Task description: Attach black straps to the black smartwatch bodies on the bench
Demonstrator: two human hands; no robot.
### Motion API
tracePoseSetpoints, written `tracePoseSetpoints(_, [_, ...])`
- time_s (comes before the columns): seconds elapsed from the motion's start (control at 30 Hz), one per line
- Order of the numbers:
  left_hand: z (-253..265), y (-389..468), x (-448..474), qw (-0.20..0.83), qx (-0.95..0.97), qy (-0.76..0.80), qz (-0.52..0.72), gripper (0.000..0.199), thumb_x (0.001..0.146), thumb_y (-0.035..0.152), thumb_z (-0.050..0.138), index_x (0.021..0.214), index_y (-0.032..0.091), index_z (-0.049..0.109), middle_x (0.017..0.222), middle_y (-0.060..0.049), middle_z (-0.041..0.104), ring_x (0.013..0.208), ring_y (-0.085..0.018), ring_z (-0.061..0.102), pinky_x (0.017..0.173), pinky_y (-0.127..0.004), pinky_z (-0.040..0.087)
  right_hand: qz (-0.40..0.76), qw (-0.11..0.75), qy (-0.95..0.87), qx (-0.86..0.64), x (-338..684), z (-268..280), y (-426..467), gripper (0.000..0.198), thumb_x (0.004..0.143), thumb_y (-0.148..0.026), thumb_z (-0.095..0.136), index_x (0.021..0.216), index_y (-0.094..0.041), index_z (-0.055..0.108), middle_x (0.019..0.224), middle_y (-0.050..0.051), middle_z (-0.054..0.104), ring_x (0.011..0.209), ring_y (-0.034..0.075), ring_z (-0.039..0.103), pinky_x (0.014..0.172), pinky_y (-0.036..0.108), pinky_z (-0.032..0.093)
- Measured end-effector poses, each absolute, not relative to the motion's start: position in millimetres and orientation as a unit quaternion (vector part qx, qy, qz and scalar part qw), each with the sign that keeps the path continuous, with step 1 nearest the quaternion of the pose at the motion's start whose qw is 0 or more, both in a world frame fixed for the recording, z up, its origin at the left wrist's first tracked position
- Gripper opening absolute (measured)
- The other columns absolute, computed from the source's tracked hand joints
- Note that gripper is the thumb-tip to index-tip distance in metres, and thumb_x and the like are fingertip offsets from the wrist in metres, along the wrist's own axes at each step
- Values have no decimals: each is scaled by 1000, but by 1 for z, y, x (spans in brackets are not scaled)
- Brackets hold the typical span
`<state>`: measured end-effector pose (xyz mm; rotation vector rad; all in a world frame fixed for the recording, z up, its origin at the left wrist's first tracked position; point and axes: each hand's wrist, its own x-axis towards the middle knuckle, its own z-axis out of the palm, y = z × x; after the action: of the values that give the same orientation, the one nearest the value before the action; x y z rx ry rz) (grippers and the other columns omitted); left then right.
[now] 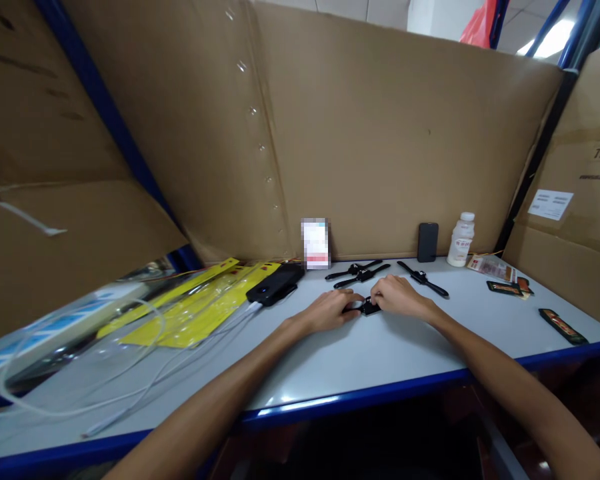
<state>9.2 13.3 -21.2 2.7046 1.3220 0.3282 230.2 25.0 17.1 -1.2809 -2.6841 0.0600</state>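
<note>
Between my hands, low over the tabletop, is a black spokeshave (371, 308), its middle part showing and its two handles mostly covered by my fingers. My left hand (334, 309) is closed around its left side. My right hand (396, 295) pinches at its centre from the right, fingertips bent down; exactly what they touch is hidden. Just beyond my hands lie two more black spokeshaves, a rear one (355, 270) and a nearer one (363, 275), side by side. Another spokeshave (421, 276) rests at an angle behind my right hand.
Yellow blister packs (200, 313), a black power bank (275, 285) with white cables and a power strip (60, 327) fill the left side. At the back stand a lit phone (316, 245), a dark phone (427, 242) and a bottle (461, 241). Small dark packets (563, 326) lie right. Cardboard (380, 147) walls surround the table.
</note>
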Motion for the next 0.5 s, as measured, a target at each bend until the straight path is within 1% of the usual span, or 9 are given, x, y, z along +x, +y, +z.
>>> tracePoseSetpoints(0.1, [-23, 14, 8, 55, 892, 434, 114, 39, 94, 30, 55, 131, 24, 65, 105, -8, 70, 91, -23, 65, 80, -31, 49, -20, 77, -885, -459, 228, 20, 20, 34, 87, -12, 52, 101, -20, 82, 96, 11, 79, 86, 21, 70, 68, 27, 39])
tracePoseSetpoints(0.17, [-24, 14, 8, 56, 892, 432, 120, 38, 93, 30, 55, 129, 24, 66, 102, -7, 70, 89, -22, 65, 78, -31, 48, -1, 82, -897, -435, 228, 21, 19, 38, 87, -10, 51, 109, -23, 81, 100, 9, 79, 90, 21, 70, 70, 26, 40])
tracePoseSetpoints(0.2, [-24, 14, 8, 57, 892, 431, 122, 38, 93, 30, 55, 128, 24, 67, 100, -7, 70, 87, -22, 65, 77, -31, 48, 14, 85, -905, -417, 229, 22, 19, 40, 87, -9, 51, 109, -25, 81, 101, 7, 80, 92, 20, 71, 71, 26, 40])
tracePoseSetpoints(0.27, [-24, 14, 8, 58, 892, 431, 123, 37, 92, 30, 54, 127, 25, 68, 97, -6, 70, 84, -22, 64, 75, -31, 47, 34, 85, -914, -396, 230, 23, 19, 40, 85, -8, 51, 105, -26, 82, 100, 5, 80, 93, 20, 71, 72, 26, 40])
tracePoseSetpoints(0.37, [-22, 14, 8, 61, 893, 431, 116, 37, 93, 31, 54, 128, 25, 67, 97, -6, 69, 83, -22, 63, 74, -31, 46, 5, 77, -901, -426, 231, 25, 17, 34, 86, -10, 52, 97, -21, 82, 96, 10, 80, 89, 23, 71, 70, 28, 40])
tracePoseSetpoints(0.43, [-21, 13, 8, 62, 892, 433, 112, 38, 94, 31, 54, 129, 25, 67, 97, -6, 69, 83, -22, 63, 75, -31, 45, -15, 76, -895, -439, 230, 25, 15, 35, 86, -10, 51, 101, -19, 82, 96, 13, 79, 89, 24, 72, 69, 29, 39])
tracePoseSetpoints(0.5, [-20, 13, 9, 64, 891, 437, 106, 37, 93, 30, 54, 128, 24, 67, 95, -6, 69, 83, -22, 63, 74, -31, 45, 4, 80, -906, -416, 230, 25, 14, 40, 85, -7, 51, 107, -22, 81, 100, 10, 80, 91, 23, 72, 70, 28, 40])
